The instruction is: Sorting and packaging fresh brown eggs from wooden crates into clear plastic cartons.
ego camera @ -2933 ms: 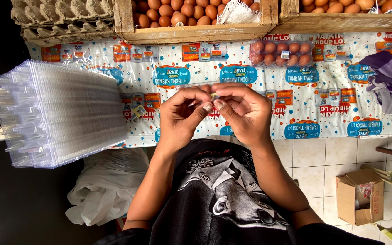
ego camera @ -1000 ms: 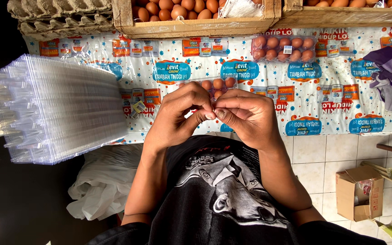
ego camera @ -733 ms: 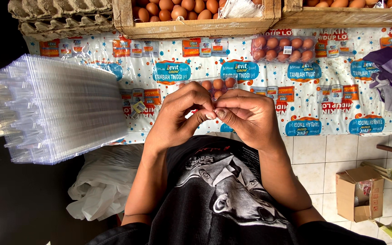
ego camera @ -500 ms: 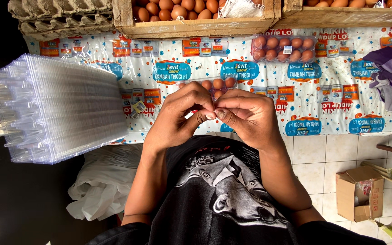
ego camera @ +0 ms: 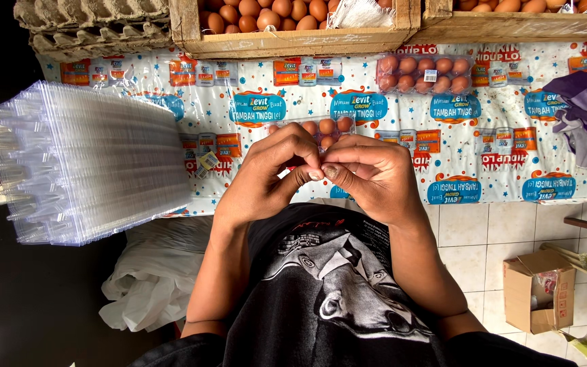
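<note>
My left hand (ego camera: 266,180) and my right hand (ego camera: 375,177) meet in front of my chest, fingertips pressed together. They pinch a tiny item (ego camera: 322,172) that is too small to make out. Just beyond my fingers a clear plastic carton of brown eggs (ego camera: 324,127) lies on the printed table cover (ego camera: 484,170), partly hidden by my hands. A second closed carton of eggs (ego camera: 424,73) lies farther back to the right.
A tall stack of empty clear cartons (ego camera: 90,163) fills the table's left. Wooden crates of loose eggs (ego camera: 293,34) and grey pulp trays (ego camera: 90,20) line the back. A purple cloth (ego camera: 585,112) lies right. A white bag (ego camera: 151,285) and a cardboard box (ego camera: 538,289) sit on the floor.
Over the last second my hands have barely moved, fingertips still pinched together. Compared with about three seconds ago they sit slightly lower and closer to my chest.
</note>
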